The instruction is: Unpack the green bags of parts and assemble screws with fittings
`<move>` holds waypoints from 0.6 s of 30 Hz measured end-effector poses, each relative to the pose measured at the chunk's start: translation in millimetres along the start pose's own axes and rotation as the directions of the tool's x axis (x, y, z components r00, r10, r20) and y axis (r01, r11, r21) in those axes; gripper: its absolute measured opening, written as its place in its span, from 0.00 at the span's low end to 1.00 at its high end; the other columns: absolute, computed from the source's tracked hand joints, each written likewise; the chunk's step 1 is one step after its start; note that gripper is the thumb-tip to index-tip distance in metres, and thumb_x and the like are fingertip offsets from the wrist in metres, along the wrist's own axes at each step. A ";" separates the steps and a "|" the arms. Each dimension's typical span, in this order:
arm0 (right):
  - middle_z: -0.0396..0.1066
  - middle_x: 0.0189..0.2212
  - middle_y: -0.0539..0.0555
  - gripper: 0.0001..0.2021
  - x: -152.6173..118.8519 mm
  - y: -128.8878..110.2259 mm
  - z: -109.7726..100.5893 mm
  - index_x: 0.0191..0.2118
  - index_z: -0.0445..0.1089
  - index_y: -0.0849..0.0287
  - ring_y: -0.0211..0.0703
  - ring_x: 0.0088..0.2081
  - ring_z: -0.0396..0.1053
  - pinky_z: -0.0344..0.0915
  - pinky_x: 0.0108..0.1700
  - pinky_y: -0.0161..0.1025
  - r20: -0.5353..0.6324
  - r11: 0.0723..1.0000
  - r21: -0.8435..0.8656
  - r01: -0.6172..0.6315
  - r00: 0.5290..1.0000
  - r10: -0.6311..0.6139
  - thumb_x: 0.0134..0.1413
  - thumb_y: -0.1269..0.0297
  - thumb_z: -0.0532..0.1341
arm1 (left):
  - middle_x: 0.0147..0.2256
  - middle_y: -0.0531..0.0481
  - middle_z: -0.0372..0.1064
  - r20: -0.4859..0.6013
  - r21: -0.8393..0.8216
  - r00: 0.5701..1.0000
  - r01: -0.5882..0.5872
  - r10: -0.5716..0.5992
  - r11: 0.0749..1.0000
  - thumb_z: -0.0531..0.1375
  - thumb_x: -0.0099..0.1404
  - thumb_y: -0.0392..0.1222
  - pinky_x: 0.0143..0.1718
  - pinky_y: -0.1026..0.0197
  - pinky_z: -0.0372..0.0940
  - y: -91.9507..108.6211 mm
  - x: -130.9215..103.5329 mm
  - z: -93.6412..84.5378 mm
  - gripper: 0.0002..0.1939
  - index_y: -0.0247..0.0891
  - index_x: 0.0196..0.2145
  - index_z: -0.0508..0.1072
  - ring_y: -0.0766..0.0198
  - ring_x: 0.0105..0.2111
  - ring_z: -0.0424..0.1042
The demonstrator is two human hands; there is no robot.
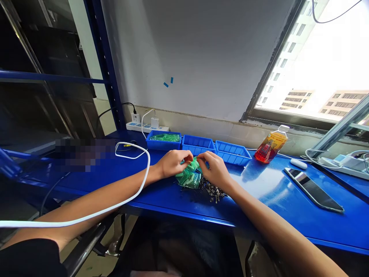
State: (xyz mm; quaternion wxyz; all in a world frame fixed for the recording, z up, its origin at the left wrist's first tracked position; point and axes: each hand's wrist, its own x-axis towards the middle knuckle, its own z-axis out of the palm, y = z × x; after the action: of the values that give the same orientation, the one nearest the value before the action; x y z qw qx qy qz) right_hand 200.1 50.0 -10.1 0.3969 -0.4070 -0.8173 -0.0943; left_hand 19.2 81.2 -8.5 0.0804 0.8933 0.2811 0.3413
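The green bags (188,179) are thin, shiny, see-through plastic, all crinkly, and they lie on the smooth blue table (259,188) just under the fingers. The small metal bits (215,193) are shiny and thin, in a messy pile right below the right hand (215,169). The left hand (173,163) has its fingers bent round toward the thumb, over the green bags. The right hand has its fingers bent too, with the pointing finger reaching to the top of the green bags. The tips of the two hands are near each other. I cannot tell if either hand's fingers are pinched tight or a bit apart, or what tiny thing they may hold. Past the fingertips is a row of three blue boxes (198,145) with straight sides, and the left one has more green plastic in it
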 end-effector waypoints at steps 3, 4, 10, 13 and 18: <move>0.70 0.25 0.52 0.07 0.0 0.5 0.3 0.30 0.68 0.57 0.39 0.28 0.67 0.62 0.31 0.35 0.008 1.000 0.002 -0.006 1.000 0.006 0.54 0.69 0.53 | 0.28 0.53 0.72 -0.015 -0.031 1.000 0.008 -0.008 0.999 0.55 0.56 0.29 0.29 0.69 0.61 -2.9 0.6 0.3 0.06 0.35 0.31 0.70 0.68 0.28 0.70; 0.70 0.26 0.52 0.07 0.0 0.6 0.4 0.30 0.68 0.57 0.39 0.28 0.67 0.62 0.31 0.35 0.012 1.000 0.003 -0.011 1.000 0.011 0.54 0.69 0.53 | 0.28 0.54 0.72 -0.016 -0.036 1.000 0.007 -0.008 0.999 0.55 0.56 0.29 0.29 0.69 0.61 -2.8 0.7 0.1 0.06 0.35 0.31 0.70 0.68 0.28 0.70; 0.71 0.26 0.53 0.07 0.2 0.2 0.3 0.30 0.68 0.57 0.39 0.28 0.67 0.63 0.31 0.35 0.003 1.000 0.011 -0.002 1.000 0.002 0.54 0.69 0.53 | 0.26 0.54 0.71 -0.005 -0.052 1.000 -0.004 0.003 0.999 0.55 0.56 0.29 0.29 0.69 0.62 1.1 0.5 -0.5 0.06 0.35 0.30 0.70 0.70 0.26 0.70; 0.71 0.26 0.52 0.07 0.4 -0.3 -0.1 0.30 0.68 0.57 0.39 0.28 0.67 0.63 0.32 0.35 0.013 1.000 0.007 -0.005 1.000 0.005 0.54 0.69 0.53 | 0.26 0.55 0.71 0.000 -0.053 1.000 -0.001 0.001 0.999 0.54 0.56 0.29 0.28 0.69 0.62 1.3 0.4 -0.1 0.06 0.35 0.30 0.70 0.70 0.25 0.70; 0.71 0.26 0.52 0.07 0.5 -0.4 -0.2 0.30 0.68 0.57 0.39 0.28 0.67 0.63 0.32 0.35 0.014 1.000 0.009 -0.011 1.000 0.011 0.54 0.69 0.53 | 0.25 0.55 0.71 0.004 -0.056 1.000 0.000 0.000 0.998 0.53 0.56 0.29 0.27 0.70 0.61 1.2 0.0 -0.6 0.08 0.35 0.31 0.70 0.70 0.25 0.69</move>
State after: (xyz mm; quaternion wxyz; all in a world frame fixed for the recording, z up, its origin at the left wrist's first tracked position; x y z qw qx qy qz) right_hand 199.8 49.9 -9.6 0.3937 -0.4104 -0.8181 -0.0854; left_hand 19.4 80.1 -7.6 0.1059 0.8914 0.2712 0.3473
